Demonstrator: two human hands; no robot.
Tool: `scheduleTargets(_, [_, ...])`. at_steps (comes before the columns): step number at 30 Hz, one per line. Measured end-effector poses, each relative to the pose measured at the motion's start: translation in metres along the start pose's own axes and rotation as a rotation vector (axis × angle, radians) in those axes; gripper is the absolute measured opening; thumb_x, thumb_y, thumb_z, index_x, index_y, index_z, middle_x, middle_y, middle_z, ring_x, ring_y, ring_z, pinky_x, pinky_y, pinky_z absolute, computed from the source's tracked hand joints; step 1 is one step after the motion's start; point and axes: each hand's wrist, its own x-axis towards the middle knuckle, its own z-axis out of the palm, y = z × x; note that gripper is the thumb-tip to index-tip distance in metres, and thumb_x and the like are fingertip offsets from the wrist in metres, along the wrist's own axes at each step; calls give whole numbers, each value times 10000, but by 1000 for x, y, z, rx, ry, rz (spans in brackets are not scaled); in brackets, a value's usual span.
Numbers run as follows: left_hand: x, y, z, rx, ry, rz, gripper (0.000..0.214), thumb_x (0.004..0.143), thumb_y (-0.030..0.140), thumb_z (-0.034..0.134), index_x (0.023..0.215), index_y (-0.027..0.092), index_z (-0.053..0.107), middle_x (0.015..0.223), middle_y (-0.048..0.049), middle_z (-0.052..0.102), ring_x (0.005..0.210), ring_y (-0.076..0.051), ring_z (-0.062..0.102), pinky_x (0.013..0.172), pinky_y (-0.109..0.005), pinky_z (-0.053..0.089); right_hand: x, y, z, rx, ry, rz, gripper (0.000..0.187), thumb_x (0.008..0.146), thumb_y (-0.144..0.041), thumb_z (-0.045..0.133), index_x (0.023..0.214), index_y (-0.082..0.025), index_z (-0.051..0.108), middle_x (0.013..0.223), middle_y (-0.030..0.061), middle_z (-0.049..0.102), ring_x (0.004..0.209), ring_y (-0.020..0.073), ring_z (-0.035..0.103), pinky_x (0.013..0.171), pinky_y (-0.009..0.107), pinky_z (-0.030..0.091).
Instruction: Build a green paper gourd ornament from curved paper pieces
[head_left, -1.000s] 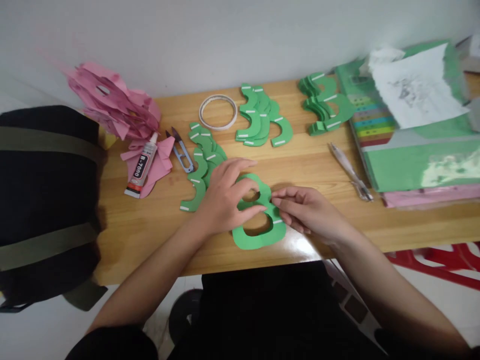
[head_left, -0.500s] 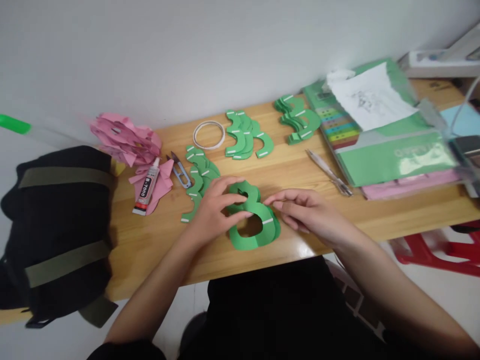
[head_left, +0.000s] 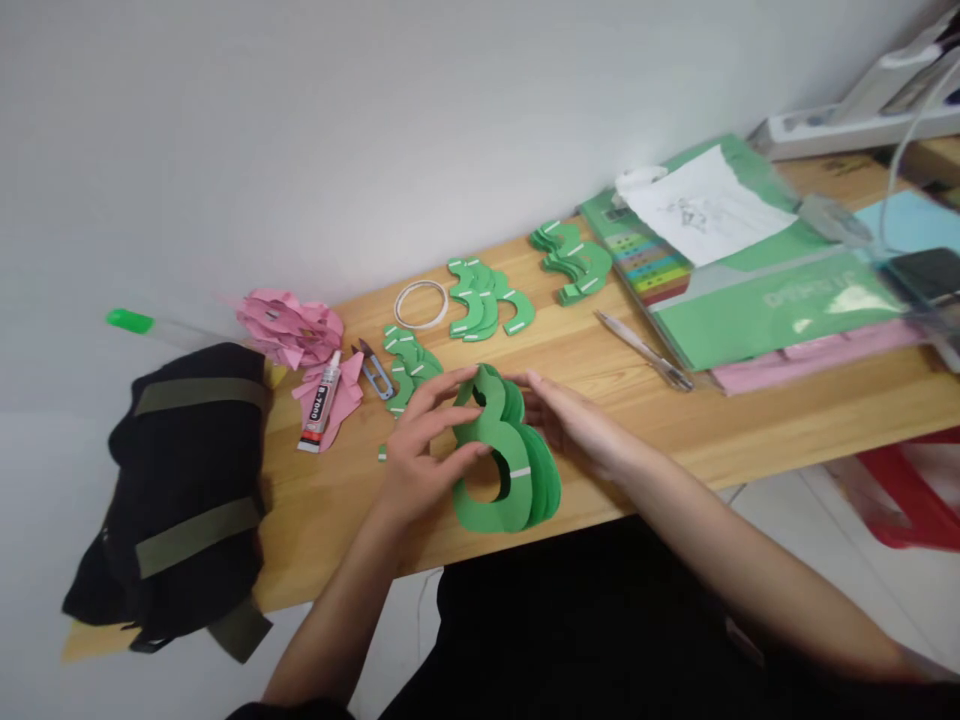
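Observation:
A stack of green paper cutouts (head_left: 495,505), shaped like a figure eight with a white strip across the top sheet, is near the table's front edge. Its layers fan out along the right side. My left hand (head_left: 424,450) grips the left side, thumb and fingers over the top sheet by the holes. My right hand (head_left: 574,420) lies along the right side, fingers stretched toward the layers and partly hidden behind them. Just beyond my left hand is a pile of green wavy paper pieces with white strips (head_left: 409,360), partly covered by that hand.
Farther back lie more green pieces (head_left: 476,300), another green stack (head_left: 577,262) and a tape roll (head_left: 421,304). Pink paper (head_left: 289,325), a glue tube (head_left: 320,405), snips (head_left: 375,372) and a black bag (head_left: 191,480) are left. Right are a pen (head_left: 645,350) and a green folder (head_left: 772,315).
The green stack is now tilted up, with many more layer edges showing on its right. My right hand has gone from a pinch to stretched fingers beside it. The camera view has shifted.

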Motion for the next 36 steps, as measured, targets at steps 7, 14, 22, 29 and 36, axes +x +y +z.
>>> scheduleTargets(7, [4,24,-9,52,20,34,198,869,367,669,1018,237,662,1278,-110,601,1185,-248,577,974,-479,503,-22,-11,17,190,-336,127,601,920,-634,326,1047,-150,658,797,77,723,631,160,670,673,304,537])
scheduleTargets(14, [3,91,-20,439,30,144,187,865,243,674,1051,227,660,1222,-90,599,1133,-229,557,993,-451,450,-77,-18,30,-101,-138,-350,367,775,-354,722,1101,-229,609,952,28,734,743,134,688,724,273,557])
scheduleTargets(22, [1,157,-15,585,245,227,53,878,204,614,850,202,659,911,-46,648,880,-192,570,831,-396,441,-123,-25,50,-401,84,-742,342,848,-283,650,1180,-258,574,1013,46,707,684,124,656,629,277,570])
scheduleTargets(29, [40,173,-24,568,207,190,329,923,423,547,697,184,551,696,3,601,699,-159,516,690,-347,361,-124,-55,62,-724,244,-1098,360,856,-201,622,1202,-299,603,871,16,681,700,143,626,619,295,534])
scheduleTargets(36, [69,168,-35,474,258,138,385,914,397,569,603,185,485,614,28,523,653,-132,484,668,-324,370,-111,-82,69,-793,201,-1187,462,825,-127,642,1232,-341,597,1032,9,705,794,158,652,682,308,545])
